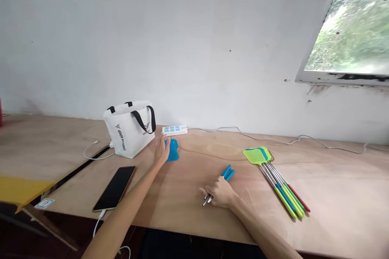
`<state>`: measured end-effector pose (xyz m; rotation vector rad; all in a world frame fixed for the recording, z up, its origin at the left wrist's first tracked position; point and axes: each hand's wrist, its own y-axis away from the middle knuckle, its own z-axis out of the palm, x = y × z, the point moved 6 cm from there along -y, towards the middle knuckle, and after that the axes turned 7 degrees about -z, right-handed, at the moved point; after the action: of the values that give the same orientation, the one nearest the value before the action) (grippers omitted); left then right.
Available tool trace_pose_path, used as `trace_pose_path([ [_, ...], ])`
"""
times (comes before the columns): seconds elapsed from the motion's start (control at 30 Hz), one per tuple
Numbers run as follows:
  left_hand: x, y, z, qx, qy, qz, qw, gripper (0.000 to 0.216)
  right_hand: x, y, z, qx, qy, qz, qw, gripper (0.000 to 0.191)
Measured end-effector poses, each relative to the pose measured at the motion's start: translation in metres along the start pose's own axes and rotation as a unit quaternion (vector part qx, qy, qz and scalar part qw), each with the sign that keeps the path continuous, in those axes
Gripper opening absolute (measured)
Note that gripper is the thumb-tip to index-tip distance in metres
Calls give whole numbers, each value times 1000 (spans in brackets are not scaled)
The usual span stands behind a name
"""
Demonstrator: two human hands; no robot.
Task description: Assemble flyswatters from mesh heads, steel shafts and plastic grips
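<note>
Flat on the table, several blue fly swatter heads or one such head (pixel 173 150) lie by my left hand (pixel 162 151). That hand touches their left edge, fingers stretched forward and thumb apart. My right hand (pixel 223 192) is wrapped round a few fly swatter handles (pixel 227 172) with blue grips and bare metal rods. The grips point away from me, and the rod ends stick out below my fingers. To the right rests a fanned bundle of assembled fly swatters (pixel 275 180), in lime, blue, green and red.
A white tote bag (pixel 130 133) with black straps stands at the back left. Before it lies a phone (pixel 114 188) on a charging cable. A white power strip (pixel 174 130) sits by the wall, its cord running right. Yellow material (pixel 24 190) is at the left edge.
</note>
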<state>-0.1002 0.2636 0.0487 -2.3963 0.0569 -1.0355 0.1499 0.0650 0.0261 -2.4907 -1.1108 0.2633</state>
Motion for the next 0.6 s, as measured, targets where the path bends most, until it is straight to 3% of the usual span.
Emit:
trace_pose_path([
  [0.07, 25, 17, -9, -3, 35, 35, 999, 52, -11, 3, -14, 8, -19, -2, 1000, 60],
  [0.17, 77, 60, 0, -100, 45, 135, 985, 53, -14, 5, -45, 51, -87, 46, 994, 64],
  [0.23, 112, 99, 16, -192, 67, 189, 961, 55, 7, 8, -70, 119, -185, 150, 964, 64],
  [0.3, 142, 139, 37, -266, 117, 221, 931, 59, 41, 13, -87, 171, -259, 284, 907, 61],
  [0.37, 165, 174, 62, -322, 153, 208, 911, 60, 79, 20, -91, 131, -279, 412, 858, 57],
  [0.4, 174, 189, 75, -347, 161, 191, 904, 63, 96, 21, -92, 108, -280, 436, 848, 55],
  [0.5, 198, 222, 106, -398, 147, 123, 897, 80, 141, 26, -87, 77, -255, 479, 836, 47],
  [0.6, 227, 237, 114, -392, 109, 169, 898, 89, 168, 39, -72, 52, -201, 509, 836, 31],
])
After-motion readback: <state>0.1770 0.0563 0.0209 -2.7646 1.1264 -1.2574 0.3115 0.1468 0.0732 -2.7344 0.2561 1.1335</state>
